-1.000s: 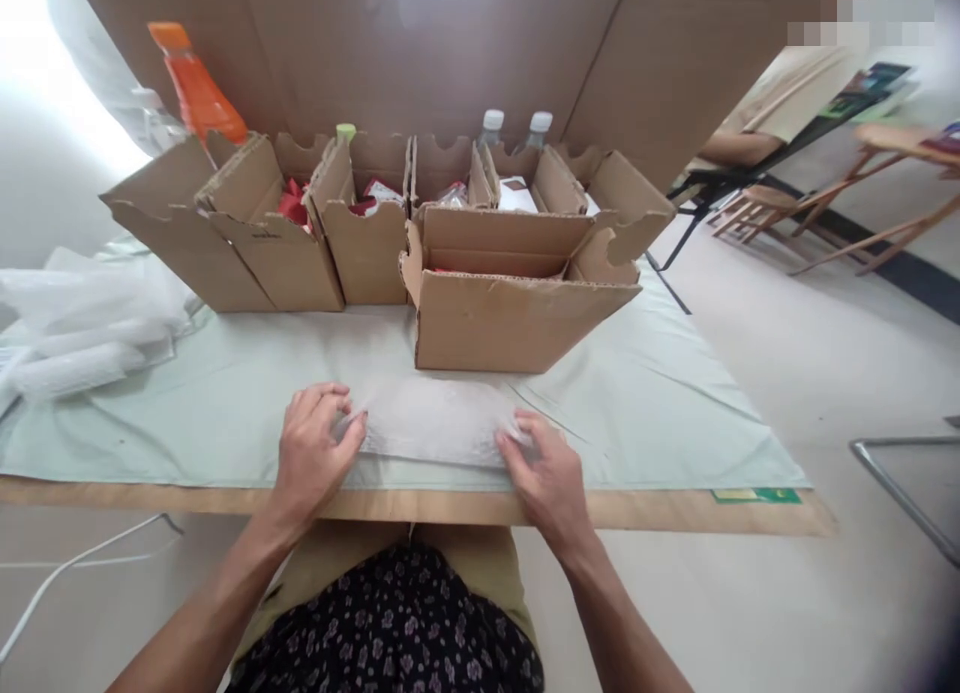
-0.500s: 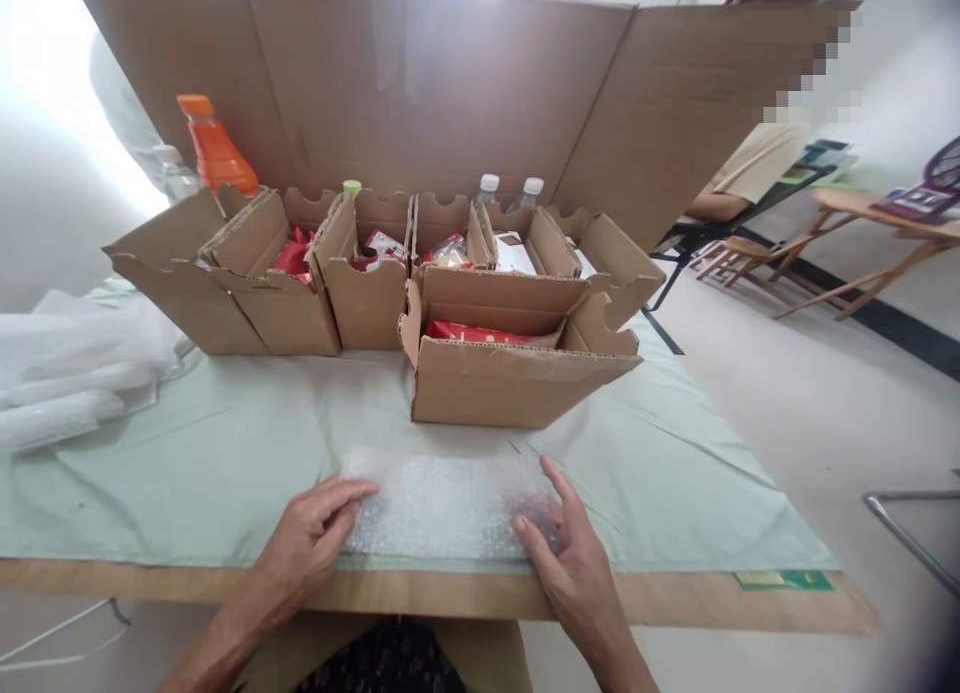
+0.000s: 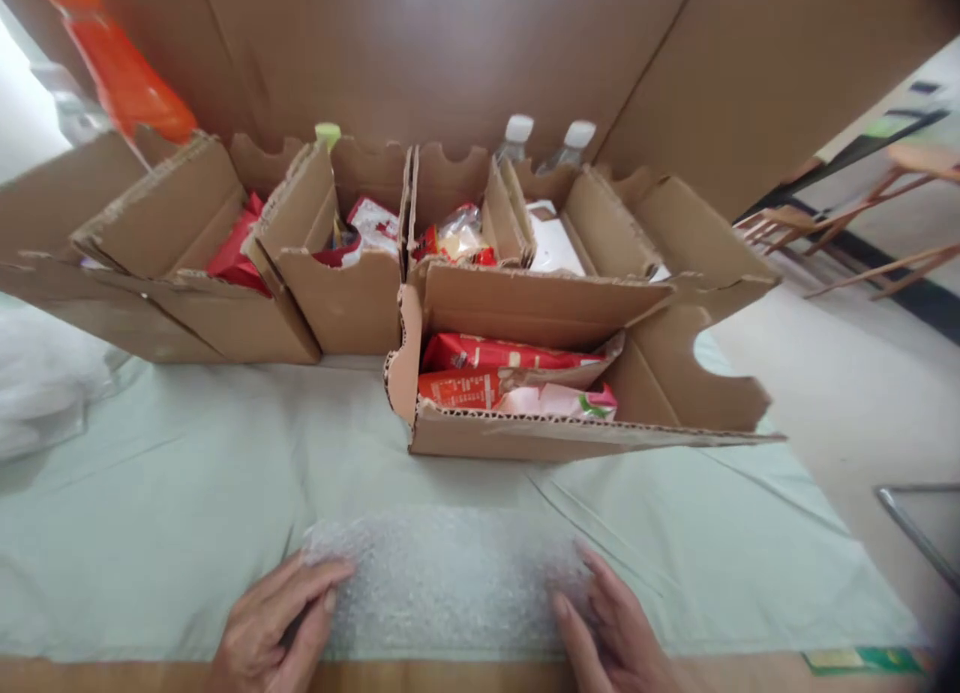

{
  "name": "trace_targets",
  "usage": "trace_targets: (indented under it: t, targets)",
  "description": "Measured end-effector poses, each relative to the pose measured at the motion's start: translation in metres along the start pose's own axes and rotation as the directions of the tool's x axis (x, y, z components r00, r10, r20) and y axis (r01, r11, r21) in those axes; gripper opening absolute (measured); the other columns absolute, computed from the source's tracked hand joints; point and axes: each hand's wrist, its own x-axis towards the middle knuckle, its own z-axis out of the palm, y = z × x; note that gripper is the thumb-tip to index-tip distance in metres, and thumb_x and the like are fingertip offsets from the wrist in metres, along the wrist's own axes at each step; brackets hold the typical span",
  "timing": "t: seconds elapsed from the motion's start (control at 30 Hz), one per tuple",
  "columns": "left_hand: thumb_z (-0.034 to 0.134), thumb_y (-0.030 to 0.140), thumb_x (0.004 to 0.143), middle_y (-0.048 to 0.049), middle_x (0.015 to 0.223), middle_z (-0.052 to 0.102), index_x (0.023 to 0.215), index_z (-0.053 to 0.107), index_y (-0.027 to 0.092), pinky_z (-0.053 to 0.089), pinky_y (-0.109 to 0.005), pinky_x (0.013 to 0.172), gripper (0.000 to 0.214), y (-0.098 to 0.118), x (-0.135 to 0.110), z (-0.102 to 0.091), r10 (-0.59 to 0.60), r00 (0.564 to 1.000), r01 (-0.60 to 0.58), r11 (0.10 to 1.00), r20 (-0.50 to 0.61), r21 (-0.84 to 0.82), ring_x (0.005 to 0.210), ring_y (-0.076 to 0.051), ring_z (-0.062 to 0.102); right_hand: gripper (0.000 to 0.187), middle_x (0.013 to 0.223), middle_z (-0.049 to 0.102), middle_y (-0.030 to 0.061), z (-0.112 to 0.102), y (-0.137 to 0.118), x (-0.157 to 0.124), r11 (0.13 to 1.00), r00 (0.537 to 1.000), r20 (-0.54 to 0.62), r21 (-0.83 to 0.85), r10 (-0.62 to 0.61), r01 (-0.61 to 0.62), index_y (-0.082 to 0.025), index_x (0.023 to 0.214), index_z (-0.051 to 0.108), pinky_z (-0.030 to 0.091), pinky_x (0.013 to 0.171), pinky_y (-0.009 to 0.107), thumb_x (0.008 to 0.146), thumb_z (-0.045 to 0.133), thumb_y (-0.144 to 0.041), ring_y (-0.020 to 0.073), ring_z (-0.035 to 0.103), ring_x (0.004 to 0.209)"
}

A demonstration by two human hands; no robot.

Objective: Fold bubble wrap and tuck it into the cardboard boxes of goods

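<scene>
A sheet of clear bubble wrap [image 3: 450, 578] lies flat on the pale green cloth [image 3: 172, 503] near the table's front edge. My left hand [image 3: 274, 628] rests on its left end with the fingers stretched flat. At the sheet's right end my right hand [image 3: 611, 633] lies the same way, fingers extended. Just beyond the sheet stands an open cardboard box [image 3: 555, 373] holding red and pink snack packets [image 3: 495, 373].
Behind it a row of open cardboard boxes [image 3: 315, 263] holds packets. An orange bottle [image 3: 112, 68] and two clear bottles [image 3: 544, 143] stand at the back before a cardboard screen [image 3: 450, 53]. More bubble wrap [image 3: 37, 383] lies at left. Wooden chairs [image 3: 862, 233] stand at right.
The camera has moved closer and tilted down, so the front box's contents show. Both hands went from pinching the sheet's ends to lying flat on them.
</scene>
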Motion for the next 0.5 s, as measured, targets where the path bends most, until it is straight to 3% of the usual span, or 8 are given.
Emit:
trace_targets:
  t: [0.13, 0.23, 0.37, 0.5]
  targets:
    - [0.062, 0.015, 0.092, -0.0009, 0.092, 0.085, 0.104, 0.079, 0.024, 0.067, -0.027, 0.088, 0.023, 0.014, 0.015, -0.009, -0.015, 0.999, 0.014, 0.999, 0.044, 0.04, 0.079, -0.018, 0.082, 0.052, 0.117, 0.079, 0.011, -0.007, -0.011, 0.006, 0.999, 0.999, 0.045, -0.051, -0.006, 0.009, -0.024, 0.124, 0.073, 0.066, 0.088, 0.041, 0.09, 0.068, -0.062, 0.0296, 0.078, 0.098]
    - [0.06, 0.014, 0.094, -0.0031, 0.092, 0.084, 0.102, 0.079, 0.02, 0.067, -0.029, 0.091, 0.022, 0.019, 0.02, -0.011, -0.059, 0.997, 0.059, 0.998, 0.054, 0.007, 0.082, -0.017, 0.081, 0.05, 0.113, 0.08, 0.0118, -0.007, -0.017, 0.014, 0.994, 0.993, 0.091, -0.073, -0.074, 0.08, -0.02, 0.12, 0.074, 0.067, 0.081, 0.039, 0.088, 0.07, -0.058, 0.0277, 0.079, 0.092]
    - [0.06, 0.018, 0.095, -0.0057, 0.096, 0.084, 0.102, 0.079, 0.018, 0.067, -0.033, 0.089, 0.02, 0.021, 0.019, -0.011, -0.127, 0.99, 0.129, 0.991, 0.06, -0.033, 0.089, -0.019, 0.08, 0.042, 0.115, 0.079, 0.012, -0.001, -0.037, 0.014, 0.965, 0.968, 0.097, -0.101, -0.233, 0.242, -0.019, 0.123, 0.074, 0.067, 0.084, 0.038, 0.093, 0.068, -0.047, 0.0256, 0.078, 0.094]
    - [0.06, 0.022, 0.095, -0.0073, 0.1, 0.083, 0.102, 0.079, 0.017, 0.066, -0.028, 0.079, 0.021, 0.025, 0.021, -0.013, -0.211, 0.974, 0.217, 0.973, 0.08, -0.076, 0.091, -0.019, 0.079, 0.041, 0.117, 0.078, 0.0103, 0.013, -0.072, -0.003, 0.887, 0.892, 0.073, -0.099, -0.446, 0.451, -0.02, 0.136, 0.066, 0.067, 0.084, 0.034, 0.098, 0.065, -0.034, 0.0209, 0.077, 0.092]
